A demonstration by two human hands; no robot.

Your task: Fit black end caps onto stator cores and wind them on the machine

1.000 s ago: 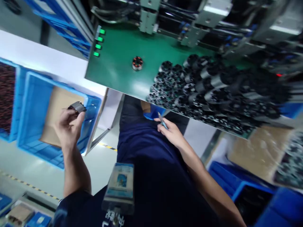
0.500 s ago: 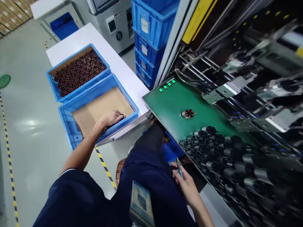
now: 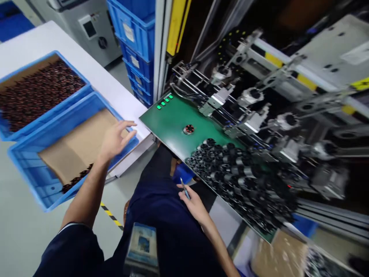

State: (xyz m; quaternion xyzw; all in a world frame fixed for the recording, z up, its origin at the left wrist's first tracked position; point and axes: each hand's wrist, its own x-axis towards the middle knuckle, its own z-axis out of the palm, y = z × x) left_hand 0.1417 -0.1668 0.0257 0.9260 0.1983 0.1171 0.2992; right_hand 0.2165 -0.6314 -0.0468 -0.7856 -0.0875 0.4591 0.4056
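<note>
Over the near right corner of a blue bin (image 3: 25, 154), my left hand (image 3: 115, 138) is raised with thumb and fingers apart and nothing in it. Inside that bin lies brown cardboard (image 3: 77, 148), with a row of small dark copper-coloured parts (image 3: 77, 179) along its near side. My right hand (image 3: 193, 204), close to my lap, is closed around a slim blue-handled tool (image 3: 185, 190) with a metal tip; its exact kind does not show. On the green table (image 3: 170, 123) stands one round metal part with copper windings (image 3: 189, 129), apart from both hands.
Many black cylindrical parts (image 3: 230, 165) crowd the green table's right side. Behind it runs a machine with metal grippers (image 3: 219, 96). A second blue bin (image 3: 86, 85) full of copper parts sits on the white table (image 3: 52, 38). Blue crates (image 3: 135, 34) are stacked behind.
My left hand has lifted off the parts in the bin and its fingers have spread. The view has swung to the right. My right hand still holds the tool.
</note>
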